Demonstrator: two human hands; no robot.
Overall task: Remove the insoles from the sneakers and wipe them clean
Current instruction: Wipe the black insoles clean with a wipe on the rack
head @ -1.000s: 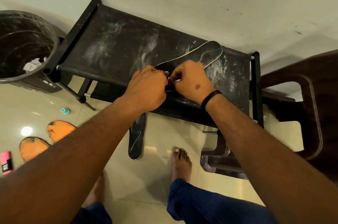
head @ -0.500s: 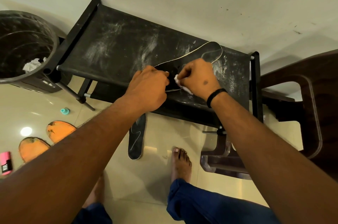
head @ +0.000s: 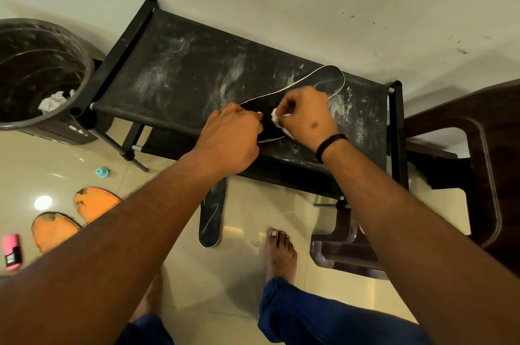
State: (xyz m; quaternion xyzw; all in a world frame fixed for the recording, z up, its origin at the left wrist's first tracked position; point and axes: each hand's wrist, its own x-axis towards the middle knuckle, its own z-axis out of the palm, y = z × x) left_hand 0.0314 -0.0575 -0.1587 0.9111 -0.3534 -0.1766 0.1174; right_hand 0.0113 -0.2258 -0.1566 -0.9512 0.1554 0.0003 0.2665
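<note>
Here the fingers [head: 284,104] of the right hand [head: 306,114] are curled tight, pinching a small white wad of tissue [head: 277,119] and pressing it onto the black insole [head: 326,78]. The left hand [head: 228,139] sits just beside it, fingers bent down onto the insole's near end, pinning it; whether they pinch the edge or only press cannot be told, as the knuckles hide the tips.

The insole lies flat on the dusty black surface [head: 183,69], toward its right end, one end reaching near the far edge and the other by the near edge under the hands. It looks thin, light and floppy, so it would likely skid or buckle under a wipe unless held; its pale rim is the best place to hold, leaving the broad face free. The tissue looks soft and liable to shred.

A second black insole [head: 211,218] lies on the floor below the near edge. Two orange insoles [head: 73,215] rest farther left, and a bin [head: 39,74] holding crumpled paper stands off the left end.
</note>
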